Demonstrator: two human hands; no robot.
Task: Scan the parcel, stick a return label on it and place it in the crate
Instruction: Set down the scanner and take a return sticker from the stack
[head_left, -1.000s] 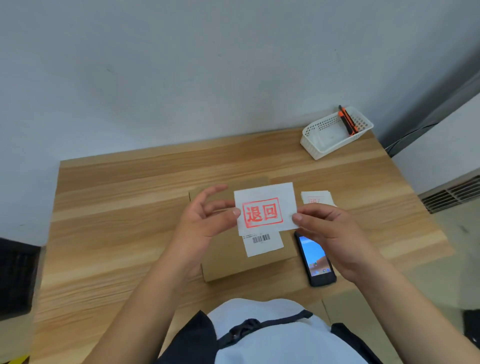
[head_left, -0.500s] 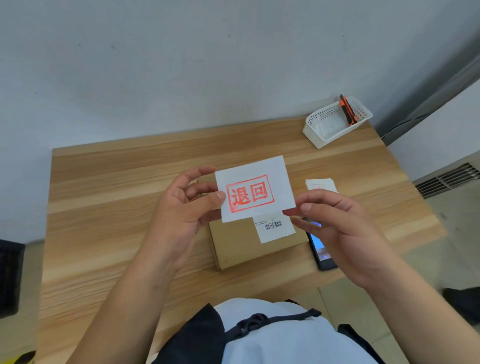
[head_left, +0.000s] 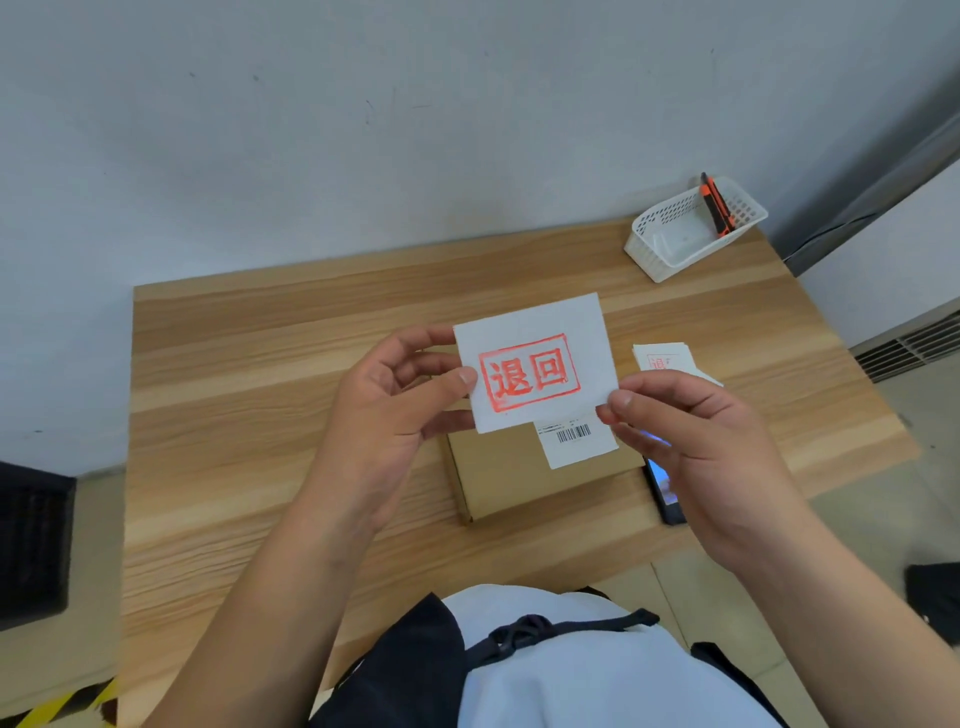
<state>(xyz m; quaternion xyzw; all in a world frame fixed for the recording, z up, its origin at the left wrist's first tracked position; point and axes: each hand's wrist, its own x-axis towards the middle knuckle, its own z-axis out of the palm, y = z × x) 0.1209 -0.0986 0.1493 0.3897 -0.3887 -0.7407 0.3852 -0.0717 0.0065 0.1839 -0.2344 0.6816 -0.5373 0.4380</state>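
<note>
A white return label (head_left: 535, 364) with a red stamp is held up above the table between both hands. My left hand (head_left: 387, 410) pinches its left edge, thumb on the front. My right hand (head_left: 691, 447) pinches its lower right corner. Under the label lies the flat brown cardboard parcel (head_left: 504, 478) with a white barcode sticker (head_left: 576, 439) on its top. A black crate (head_left: 31, 545) stands on the floor at the far left, partly cut off by the frame.
A phone (head_left: 665, 493) with a lit screen lies right of the parcel, partly under my right hand. A stack of spare labels (head_left: 665, 358) lies behind it. A white mesh basket (head_left: 691, 234) with an orange cutter (head_left: 714, 205) sits at the wooden table's (head_left: 234, 415) back right corner.
Both hands have lifted the label higher above the parcel and closer to the camera. The parcel and phone have not moved.
</note>
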